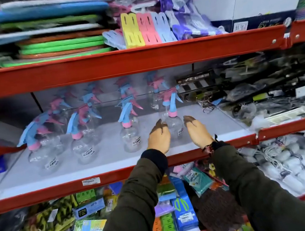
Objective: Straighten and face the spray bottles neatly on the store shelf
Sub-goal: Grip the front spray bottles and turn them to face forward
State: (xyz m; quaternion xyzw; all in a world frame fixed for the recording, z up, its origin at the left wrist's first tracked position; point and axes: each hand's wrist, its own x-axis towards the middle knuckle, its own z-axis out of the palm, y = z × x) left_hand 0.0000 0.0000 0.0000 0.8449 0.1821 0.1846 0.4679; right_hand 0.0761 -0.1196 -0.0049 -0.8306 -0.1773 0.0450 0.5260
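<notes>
Far left of shelf: a clear spray bottle (pixel 41 152) with a pink collar and blue trigger leans left, its head blurred; more bottles stand in a back row behind it
Left of centre: a second front-row bottle (pixel 85 144) stands upright, its white label facing forward
Centre: a third bottle (pixel 131 137) stands just left of the hands; label forward, trigger pointing left
Left hand (pixel 159 136): open, fingers together and pointing into the shelf, flanking the fourth bottle (pixel 174 123) on its left side; whether it touches the plastic cannot be told
Right hand (pixel 197 130): open likewise on the bottle's right side; neither hand is closed around anything
Right of shelf: tangled dark packaged goods (pixel 263 84) lie close beside the bottle row
Shelf edge (pixel 117 176): red metal lip with a price tag; the bottles stand well back from it
Risk, as a judgement: the bottles look empty and light; a quick squeeze or nudge could tip the flanked one into the back row; a sleeve could catch the third bottle
</notes>
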